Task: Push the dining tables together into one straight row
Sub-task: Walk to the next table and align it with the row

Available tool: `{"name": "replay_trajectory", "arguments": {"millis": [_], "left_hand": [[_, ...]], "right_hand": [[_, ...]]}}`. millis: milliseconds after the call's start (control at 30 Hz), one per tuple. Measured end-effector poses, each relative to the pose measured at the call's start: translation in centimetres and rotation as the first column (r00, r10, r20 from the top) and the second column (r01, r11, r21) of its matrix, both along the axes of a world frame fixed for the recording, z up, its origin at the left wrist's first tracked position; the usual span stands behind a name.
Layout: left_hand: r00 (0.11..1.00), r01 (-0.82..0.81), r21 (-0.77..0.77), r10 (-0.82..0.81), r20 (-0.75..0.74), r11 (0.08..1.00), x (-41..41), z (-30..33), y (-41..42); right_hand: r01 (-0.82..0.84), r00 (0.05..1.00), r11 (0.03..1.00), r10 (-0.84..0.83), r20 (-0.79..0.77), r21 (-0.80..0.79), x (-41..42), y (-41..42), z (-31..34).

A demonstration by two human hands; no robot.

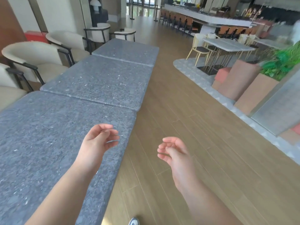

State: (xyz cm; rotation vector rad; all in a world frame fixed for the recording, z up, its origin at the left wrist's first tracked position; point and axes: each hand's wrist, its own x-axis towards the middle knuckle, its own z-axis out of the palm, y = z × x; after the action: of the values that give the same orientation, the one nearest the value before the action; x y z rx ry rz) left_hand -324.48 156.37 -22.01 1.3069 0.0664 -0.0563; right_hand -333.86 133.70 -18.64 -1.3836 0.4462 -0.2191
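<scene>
Three grey stone-topped dining tables stand end to end, running away from me. The near table (pixel 48 135) meets the middle table (pixel 100 82), whose right edge juts slightly further right. The far table (pixel 128 51) touches the middle one. My left hand (pixel 99 140) hovers above the near table's right part, fingers loosely curled and holding nothing. My right hand (pixel 173 151) hangs over the wooden floor to the right of the table, also loosely curled and holding nothing.
Cream armchairs (pixel 32 57) line the left side of the tables. Wooden floor (pixel 178 111) runs along the right. Planter boxes (pixel 253 90) with green plants and a white table with chairs (pixel 224 46) stand at right. A bar counter (pixel 203 18) is further back.
</scene>
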Motion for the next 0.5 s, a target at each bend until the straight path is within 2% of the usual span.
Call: {"name": "replay_trajectory", "arguments": {"millis": [167,333,500], "left_hand": [[0.999,0.038,0.014,-0.038,-0.021,0.999,8.6,0.4,-5.0],[0.993,0.095,0.059,-0.09,-0.08,0.994,12.9,-0.7,-9.4],[0.989,-0.042,0.08,0.053,-0.138,0.996,18.2,-2.9,-12.7]], "right_hand": [[-0.04,0.999,0.999,0.039,-0.035,-0.031,9.1,-4.6,-1.2],[-0.062,0.993,0.997,0.065,-0.097,0.034,14.8,-8.9,-3.0],[-0.116,0.983,0.991,0.125,-0.134,0.073,22.8,-13.5,-5.0]]}}
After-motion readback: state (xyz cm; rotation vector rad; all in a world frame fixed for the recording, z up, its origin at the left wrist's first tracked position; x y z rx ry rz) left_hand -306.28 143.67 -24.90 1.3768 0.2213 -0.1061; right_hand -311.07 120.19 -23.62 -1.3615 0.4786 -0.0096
